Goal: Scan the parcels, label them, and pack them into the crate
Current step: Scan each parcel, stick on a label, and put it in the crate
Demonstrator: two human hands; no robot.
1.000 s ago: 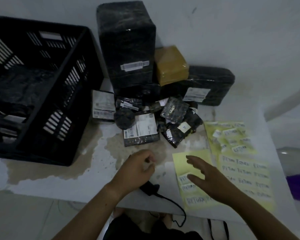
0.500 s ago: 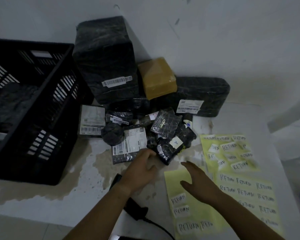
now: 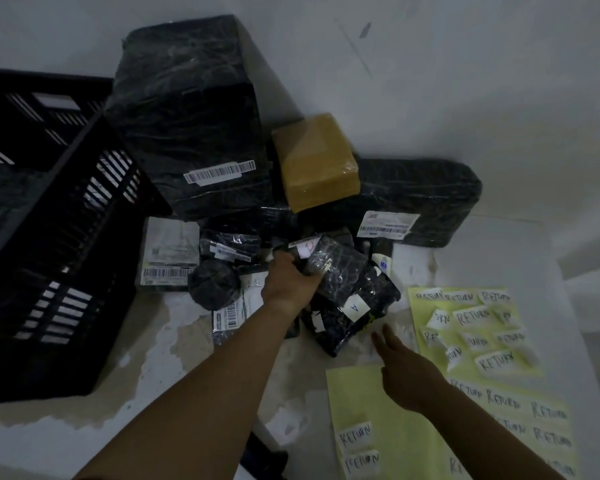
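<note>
My left hand reaches into the heap of small black parcels and grips a small bubble-wrapped parcel at its left edge. My right hand hovers open over the table, fingers pointing at a black parcel marked "A". A black slatted crate stands at the left with a dark bag inside. Yellow sheets of "RETURN" labels lie at the right. The scanner shows only as a dark shape at the near table edge, under my left forearm.
A tall black wrapped box, a brown taped box and a long black parcel stand against the white wall. A white-labelled parcel and a round black bundle lie beside the crate. The table surface is stained.
My left hand moved forward from the near table into the parcel heap and took hold of the small bubble-wrapped parcel. My right hand moved forward off the label sheet. The view shifted closer.
</note>
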